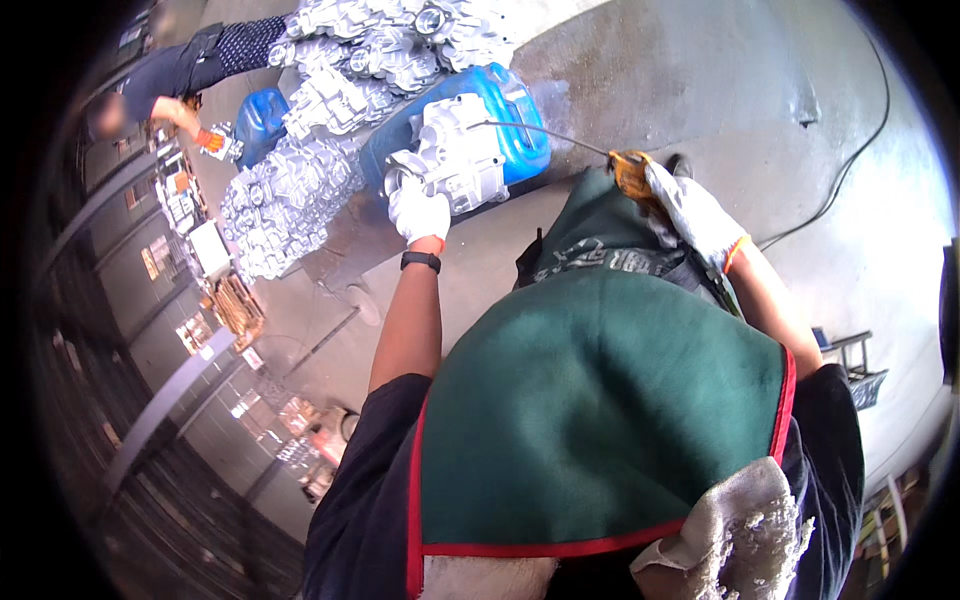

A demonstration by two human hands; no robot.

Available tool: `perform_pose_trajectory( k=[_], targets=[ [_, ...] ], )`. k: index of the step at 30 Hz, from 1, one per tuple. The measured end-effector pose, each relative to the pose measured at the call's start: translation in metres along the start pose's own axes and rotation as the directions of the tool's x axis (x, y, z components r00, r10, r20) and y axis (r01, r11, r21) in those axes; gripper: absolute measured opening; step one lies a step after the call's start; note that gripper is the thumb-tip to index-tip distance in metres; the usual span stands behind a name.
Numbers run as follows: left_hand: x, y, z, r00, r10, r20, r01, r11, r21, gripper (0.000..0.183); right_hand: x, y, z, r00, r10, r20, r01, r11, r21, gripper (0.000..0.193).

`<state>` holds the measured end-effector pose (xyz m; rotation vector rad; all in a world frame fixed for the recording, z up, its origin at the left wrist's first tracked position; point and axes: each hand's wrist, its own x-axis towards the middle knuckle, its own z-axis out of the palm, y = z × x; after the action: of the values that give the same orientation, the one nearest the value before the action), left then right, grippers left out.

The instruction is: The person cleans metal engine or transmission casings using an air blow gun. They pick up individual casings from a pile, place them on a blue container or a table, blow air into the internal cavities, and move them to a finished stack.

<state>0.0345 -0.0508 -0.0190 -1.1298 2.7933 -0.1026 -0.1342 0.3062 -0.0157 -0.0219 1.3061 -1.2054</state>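
My left hand (418, 215), in a white glove with a black wristband below it, grips the near edge of a silver cast metal housing (452, 152) that rests on a blue plastic drum (505, 118) lying on its side. My right hand (690, 212), also in a white glove, holds a yellow-handled spray gun (630, 172) whose thin metal nozzle (540, 131) reaches toward the top of the housing. A green apron with red trim (600, 400) covers my front.
Heaps of similar silver castings (290, 195) lie left and behind the drum. Another person (185, 75) in dark clothes and orange gloves works at the upper left beside a second blue container (262, 118). A black cable (850, 160) runs over the concrete floor at right. Shelving stands at left.
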Motion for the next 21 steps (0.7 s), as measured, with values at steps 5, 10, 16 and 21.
perform_pose_trajectory(
  k=[5,10,16,21],
  targets=[
    [0.000,-0.003,-0.006,1.000,0.021,0.012,-0.021,1.000,-0.015,0.049,-0.045,-0.036,0.001,0.993,-0.097,0.072,0.117,0.917,-0.380,0.063],
    [0.000,-0.019,-0.007,0.973,0.191,-0.132,-0.207,0.970,-0.124,0.078,-0.031,-0.019,0.002,0.950,-0.303,0.069,0.241,0.576,-0.781,0.048],
    [0.000,-0.060,-0.017,0.921,-0.284,-0.268,-0.018,0.655,-0.755,0.042,-0.028,-0.068,0.031,0.965,-0.174,-0.196,0.076,0.902,-0.425,0.054],
    [0.008,-0.082,-0.020,0.991,-0.117,0.058,0.122,0.666,-0.736,0.042,-0.036,-0.093,0.034,0.969,-0.205,-0.141,0.239,0.920,0.311,0.050]
  ],
)
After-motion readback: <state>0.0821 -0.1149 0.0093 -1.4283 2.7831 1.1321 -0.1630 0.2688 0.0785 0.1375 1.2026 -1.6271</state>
